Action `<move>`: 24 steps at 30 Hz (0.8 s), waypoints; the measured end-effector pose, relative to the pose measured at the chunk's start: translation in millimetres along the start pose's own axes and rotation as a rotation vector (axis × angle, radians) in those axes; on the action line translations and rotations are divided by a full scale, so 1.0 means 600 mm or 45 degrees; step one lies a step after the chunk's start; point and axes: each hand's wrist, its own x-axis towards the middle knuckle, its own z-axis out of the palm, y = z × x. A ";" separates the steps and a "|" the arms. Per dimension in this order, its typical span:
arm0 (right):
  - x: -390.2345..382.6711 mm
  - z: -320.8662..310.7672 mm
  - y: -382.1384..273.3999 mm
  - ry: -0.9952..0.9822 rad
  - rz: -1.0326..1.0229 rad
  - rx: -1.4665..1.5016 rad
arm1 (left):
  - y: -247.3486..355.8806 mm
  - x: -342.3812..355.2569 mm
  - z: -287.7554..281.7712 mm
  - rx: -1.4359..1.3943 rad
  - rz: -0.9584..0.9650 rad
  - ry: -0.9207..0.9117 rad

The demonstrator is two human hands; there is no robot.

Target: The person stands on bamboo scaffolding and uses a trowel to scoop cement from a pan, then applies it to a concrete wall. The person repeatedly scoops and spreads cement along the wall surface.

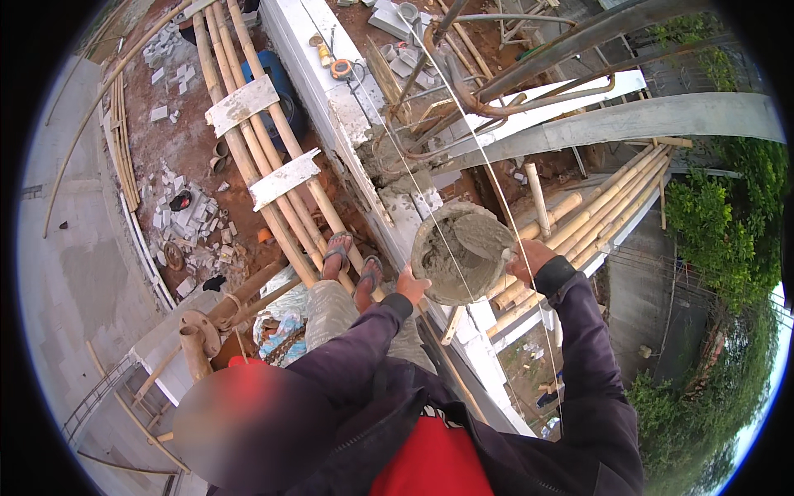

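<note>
A round bucket point(430, 264) of wet grey mortar point(473, 234) is between my two hands, over the white block wall. On its near left side, my left hand point(411, 286) grips the rim, with the thumb over the edge. At the right, my right hand point(531, 259) is closed on the rim; its fingers are partly hidden. Inside, the mortar is heaped to one side with a hollow in the middle. Taut string lines point(488, 161) cross in front of the bucket.
My sandalled feet point(337, 255) stand on bamboo poles point(285, 227) with white planks point(285, 179) across them. Bent rusty bars point(451, 91) rise beyond the wall point(310, 50). More bamboo point(608, 198) lies at the right. A tape measure point(340, 69) rests on the wall; rubble point(190, 217) lies below.
</note>
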 end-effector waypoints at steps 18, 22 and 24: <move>0.011 0.326 0.052 0.585 0.477 -0.036 | 0.048 -0.004 0.042 1.015 0.444 -0.180; 0.045 0.404 0.069 0.292 0.550 0.309 | 0.066 -0.015 0.043 0.883 0.382 -0.246; 0.046 0.424 0.083 0.265 0.491 0.345 | 0.074 -0.022 0.043 0.853 0.384 -0.258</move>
